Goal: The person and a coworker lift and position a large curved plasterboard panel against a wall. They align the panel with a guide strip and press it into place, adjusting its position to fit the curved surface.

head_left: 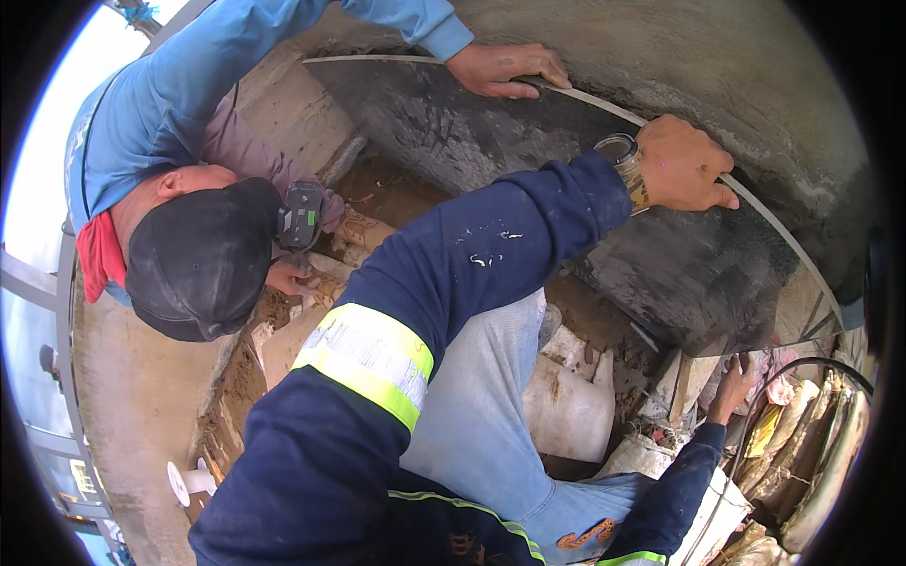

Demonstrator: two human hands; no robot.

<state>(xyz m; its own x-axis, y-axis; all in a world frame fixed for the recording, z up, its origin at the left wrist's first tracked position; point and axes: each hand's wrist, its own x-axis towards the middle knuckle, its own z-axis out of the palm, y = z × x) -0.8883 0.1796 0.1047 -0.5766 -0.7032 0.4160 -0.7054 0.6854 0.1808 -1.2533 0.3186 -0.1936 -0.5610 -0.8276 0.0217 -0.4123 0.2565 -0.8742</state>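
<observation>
Bright daylight floods my view, coming from the overexposed white sky (38,170) at the left edge. Under the dark curved panel (661,255) at centre right the pit lies in soft shadow. Focus is sharp in the middle; straight edges bend toward the rim, and black corners frame the round picture. No glare.

Co-worker in light-blue shirt (179,90), black cap (203,259), red neck cloth (97,257). White sacks (566,406) on rubble. White pipe cap (179,483) at left.

Construction site: concrete wall (755,85), dirt trench (396,193)
</observation>
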